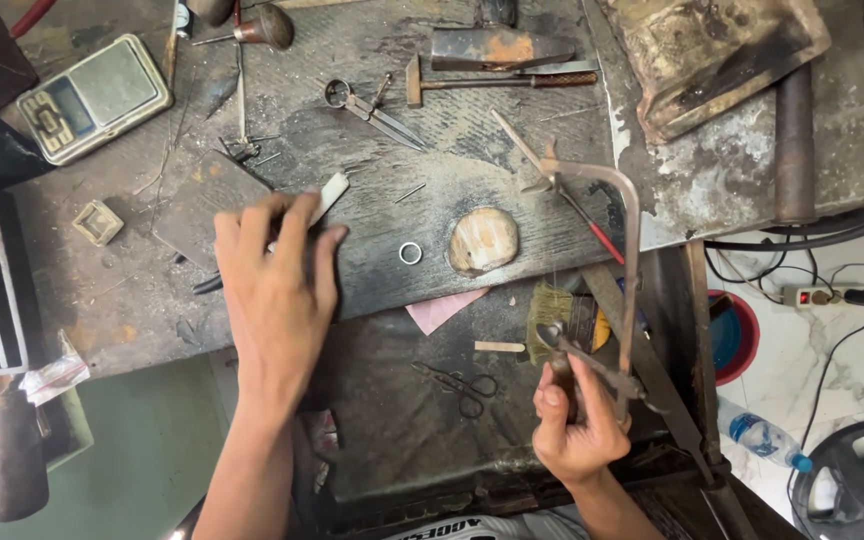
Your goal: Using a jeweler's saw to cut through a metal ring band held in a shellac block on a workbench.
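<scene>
A jeweller's right hand is clenched round the handle of a metal-framed piercing saw, held upright off the bench; the left hand, fingers splayed, presses on a flat pale strip near the dark slab. 1 small silver ring lies uncut beside the oval wooden peg, so sawing appears unstarted. The scarred workbench carries a pocket scale; below, marble floor.

Both hands in view, forearms bare.
Left hand extended forward, palm down, fingers together and slightly curled; right hand drawn near the body, fingers closed in a grip.
</scene>
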